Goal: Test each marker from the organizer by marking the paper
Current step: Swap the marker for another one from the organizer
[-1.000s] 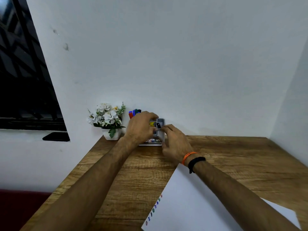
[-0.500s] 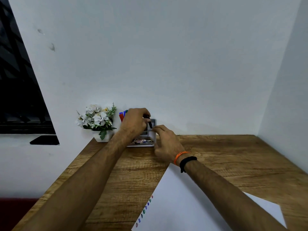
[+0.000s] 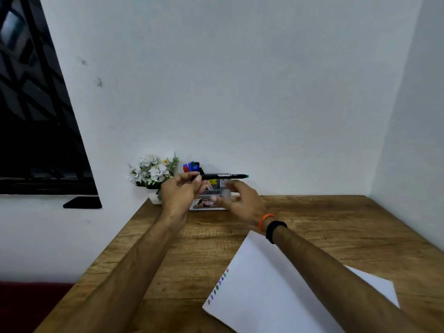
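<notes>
Fingers (image 3: 195,182) of left hand (image 3: 179,194) pinch marker (image 3: 219,176) at its 9 o'clock end; right hand (image 3: 240,200) loose, blurred, holding nothing. Paper (image 3: 276,284) near; organizer (image 3: 211,195) behind hands. Marker: level above organizer, long axis 9–3, teal end at 3. Judged light, stiff, smooth; grip mid-barrel.

two hands (image 3: 179,193), one paper (image 3: 262,292), one organizer (image 3: 224,192)

One head view, facing forward and down

We look from head height along both forearms to the wall (image 3: 240,80); the desk (image 3: 336,224) fills the lower frame, a window (image 3: 36,128) the upper left, the hands mid-frame, at arm's length.
</notes>
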